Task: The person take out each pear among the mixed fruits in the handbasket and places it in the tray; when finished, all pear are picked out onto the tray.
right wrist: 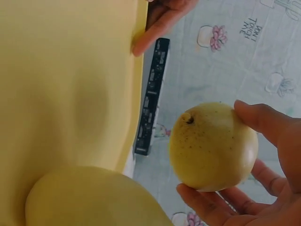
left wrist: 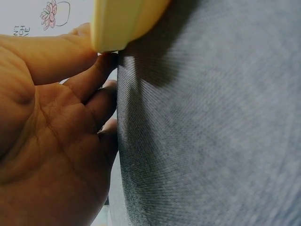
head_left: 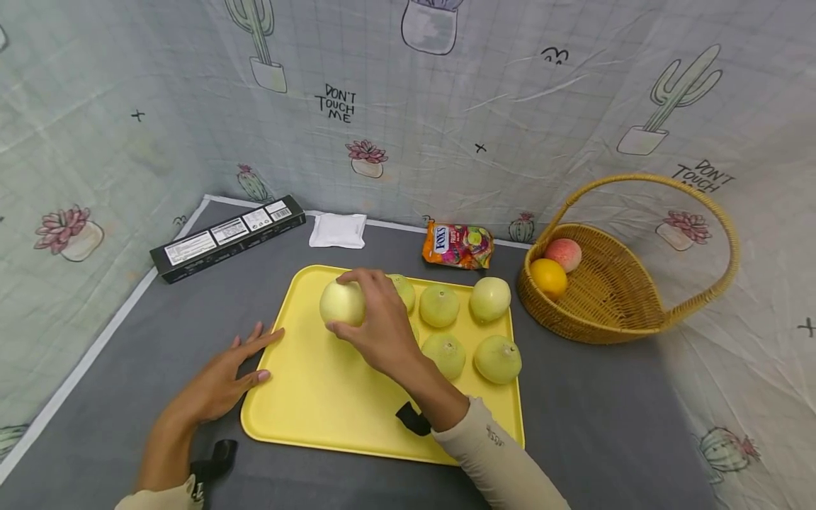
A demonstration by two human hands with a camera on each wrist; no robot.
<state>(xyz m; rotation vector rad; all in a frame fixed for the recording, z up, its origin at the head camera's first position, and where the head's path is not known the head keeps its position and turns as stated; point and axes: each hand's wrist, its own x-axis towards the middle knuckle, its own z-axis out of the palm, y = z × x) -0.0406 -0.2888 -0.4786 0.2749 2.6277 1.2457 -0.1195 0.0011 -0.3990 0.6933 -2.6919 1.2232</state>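
Note:
My right hand (head_left: 382, 326) holds a pale yellow-green melon-like fruit (head_left: 339, 304) above the far left part of a yellow tray (head_left: 306, 397). In the right wrist view, thumb and fingers grip this fruit (right wrist: 211, 146) from the side, its dark-speckled stem end showing. My left hand (head_left: 219, 382) rests at the tray's left edge, fingers spread, thumb and a fingertip touching the rim. Seen from the left wrist, the hand (left wrist: 51, 127) lies beside the tray's edge (left wrist: 110, 28). Several similar fruits, among them one pale fruit (head_left: 489, 299), sit on the tray's right half; my right hand partly hides some.
A wicker basket (head_left: 612, 322) with a tall handle stands at the right, holding a peach (head_left: 564, 255) and an orange-yellow fruit (head_left: 548, 278). Behind the tray lie a long black box (head_left: 229, 237), a white packet (head_left: 338, 231) and a candy bag (head_left: 457, 246). Patterned cloth hangs behind.

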